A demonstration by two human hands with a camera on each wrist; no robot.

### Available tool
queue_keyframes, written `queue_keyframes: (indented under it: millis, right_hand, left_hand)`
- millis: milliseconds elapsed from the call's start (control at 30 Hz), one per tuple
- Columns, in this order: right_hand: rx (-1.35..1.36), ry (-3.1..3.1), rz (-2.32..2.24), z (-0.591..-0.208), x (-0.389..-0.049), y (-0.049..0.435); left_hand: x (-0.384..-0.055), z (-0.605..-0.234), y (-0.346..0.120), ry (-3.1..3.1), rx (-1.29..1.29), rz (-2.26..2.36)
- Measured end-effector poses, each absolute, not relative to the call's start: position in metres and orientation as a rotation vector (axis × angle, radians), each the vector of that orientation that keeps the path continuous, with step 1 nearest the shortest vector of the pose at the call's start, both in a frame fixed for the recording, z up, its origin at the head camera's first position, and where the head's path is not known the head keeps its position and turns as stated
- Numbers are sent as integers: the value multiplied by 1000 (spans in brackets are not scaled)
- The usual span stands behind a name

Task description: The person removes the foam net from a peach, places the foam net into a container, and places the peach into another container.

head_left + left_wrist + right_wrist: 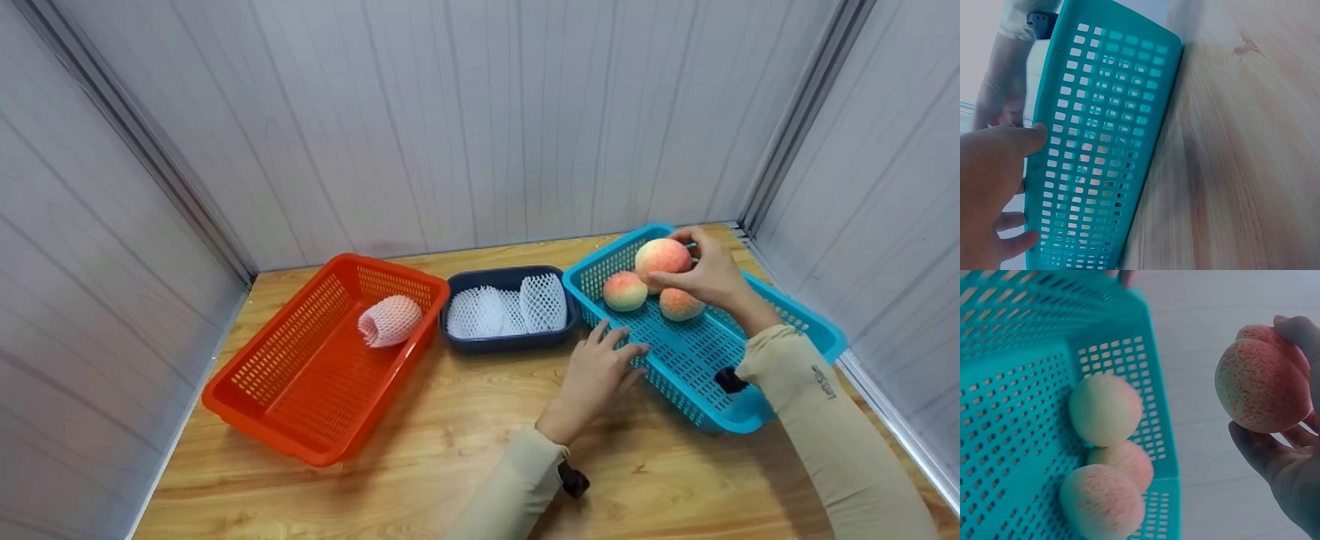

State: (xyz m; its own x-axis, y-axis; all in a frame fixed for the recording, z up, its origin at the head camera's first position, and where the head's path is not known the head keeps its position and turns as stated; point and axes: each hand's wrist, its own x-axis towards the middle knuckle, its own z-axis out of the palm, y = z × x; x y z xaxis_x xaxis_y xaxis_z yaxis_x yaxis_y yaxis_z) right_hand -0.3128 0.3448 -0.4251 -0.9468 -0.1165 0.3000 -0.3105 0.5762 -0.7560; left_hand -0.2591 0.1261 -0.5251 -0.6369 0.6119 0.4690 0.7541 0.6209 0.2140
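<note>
My right hand [709,274] grips a yellow-and-red peach [663,257] above the far end of the blue perforated basket [739,416]. In the right wrist view, the thumb and fingers sit on either side of the held peach [1261,385]. Inside the basket lie three more peaches, among them a left one [625,291] and a right one [681,304]; the third is mostly hidden in the head view behind the held one. My left hand [596,375] rests its fingertips on the basket's near long rim, its fingers relaxed; the left wrist view shows the thumb [1036,138] against that rim.
On the left stands an orange-red basket [330,442] with a pinkish, rounded foam-net sleeve [391,321] in it. Between the two baskets, a navy tray [510,343] contains white foam nets [544,304]. Grey panel walls [480,127] enclose the wooden table [465,435] at the back and sides.
</note>
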Motion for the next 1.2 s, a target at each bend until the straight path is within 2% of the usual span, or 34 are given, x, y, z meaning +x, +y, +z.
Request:
queue_keyframes:
  millis: [233,500,900,1200]
  right_hand:
    - [280,-2749,1255,-457,-335,360]
    - [396,-2835,1002,-478,-340,362]
    - [610,-2876,836,-493,-339,354]
    - [562,-2967,770,-496,-341,353]
  left_hand:
    - [-259,-523,126,-2541,-1096,-582]
    - [-260,-526,125,-2498,-1093,-525]
    - [-260,-527,123,-2499,-1107,-528]
    - [-260,-526,122,-2526,-1132,-539]
